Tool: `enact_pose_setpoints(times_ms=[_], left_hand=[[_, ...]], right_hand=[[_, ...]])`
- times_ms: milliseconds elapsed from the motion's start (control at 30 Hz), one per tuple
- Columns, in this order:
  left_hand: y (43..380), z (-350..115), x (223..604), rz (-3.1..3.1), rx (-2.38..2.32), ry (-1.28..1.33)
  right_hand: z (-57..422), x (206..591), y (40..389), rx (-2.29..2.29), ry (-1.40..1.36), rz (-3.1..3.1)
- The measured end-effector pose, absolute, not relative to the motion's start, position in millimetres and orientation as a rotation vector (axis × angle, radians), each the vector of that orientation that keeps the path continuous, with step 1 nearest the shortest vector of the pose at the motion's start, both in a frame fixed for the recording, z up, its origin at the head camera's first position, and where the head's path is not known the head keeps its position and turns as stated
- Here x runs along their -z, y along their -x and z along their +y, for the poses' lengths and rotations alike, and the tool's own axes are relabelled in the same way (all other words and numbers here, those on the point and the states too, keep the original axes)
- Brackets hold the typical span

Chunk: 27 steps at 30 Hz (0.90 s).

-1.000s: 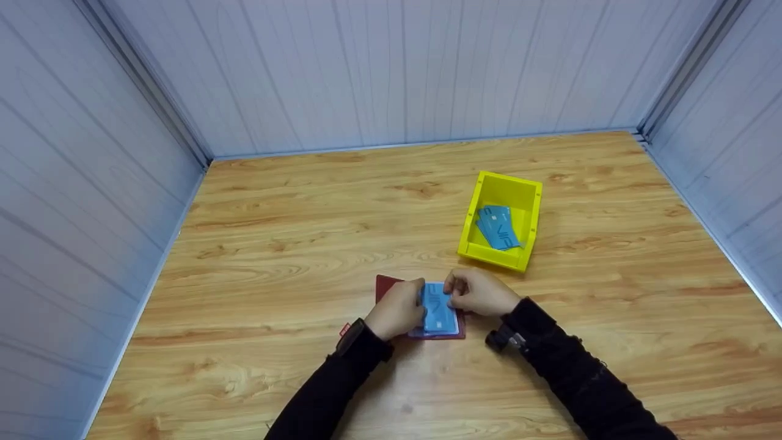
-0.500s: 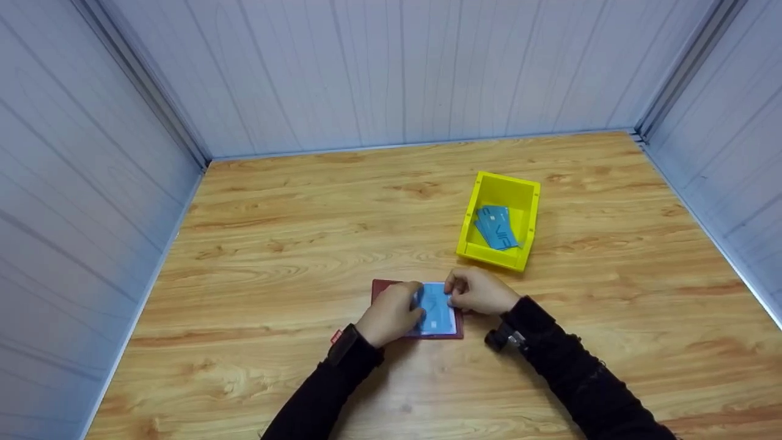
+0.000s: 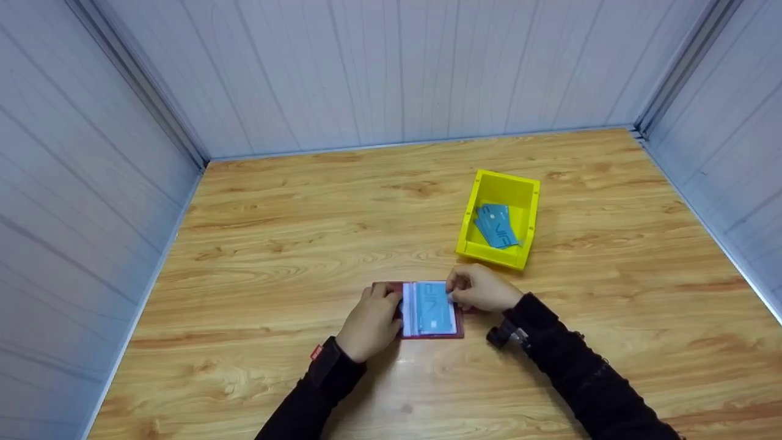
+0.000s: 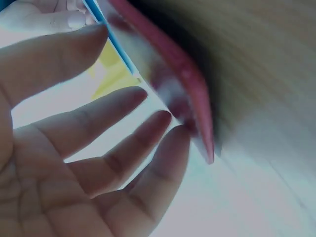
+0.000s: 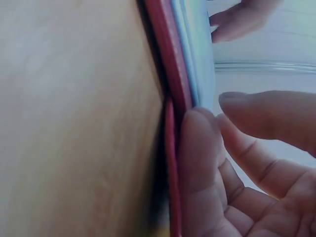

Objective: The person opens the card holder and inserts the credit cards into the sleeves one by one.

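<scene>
A red card holder (image 3: 459,333) lies spread on the wooden table, with clear sleeves in it. One sleeve carries a light blue card (image 3: 432,308). The fingers of my left hand (image 3: 371,321) reach over the left side of the holder; the left wrist view shows them spread, loosely bent, with tips close to the red cover (image 4: 200,94). At the right edge my right hand (image 3: 487,289) grips the holder, thumb by the page edge and bent fingers against the red cover (image 5: 178,69). Whether anything sits between the left fingertips is hidden in the head view.
A yellow bin (image 3: 489,255) stands behind and to the right of the holder, with several blue cards (image 3: 498,227) fanned inside. White panel walls (image 3: 342,73) border the table at the back and both sides.
My left hand has moved left across the holder, and a clear sleeve has turned over with it. More of the sleeves and the card now show. My right hand stays at the right edge.
</scene>
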<state>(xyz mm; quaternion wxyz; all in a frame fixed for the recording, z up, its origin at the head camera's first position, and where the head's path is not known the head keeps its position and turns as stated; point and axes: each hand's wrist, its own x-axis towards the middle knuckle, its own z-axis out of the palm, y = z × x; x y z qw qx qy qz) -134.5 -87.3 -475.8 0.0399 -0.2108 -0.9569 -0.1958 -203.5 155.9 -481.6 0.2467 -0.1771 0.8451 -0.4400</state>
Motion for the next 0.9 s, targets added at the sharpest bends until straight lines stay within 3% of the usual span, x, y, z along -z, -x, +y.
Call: enact_pose_setpoints(times_ms=[400,667,900], left_hand=[[133.1,-86.5,476.2,-2.998,0.491,0.657],[134.9,-84.8,477.2,-2.994,0.417,0.666],[134.5,-85.9,477.8,-3.004,0.389,0.679]], right_hand=[[163.7,446.8,211.7,1.130,0.427,2.565],[177.3,409.4,240.6,1.072,0.313,2.790],[186.7,406.4,270.5,0.903,0.131,2.868]])
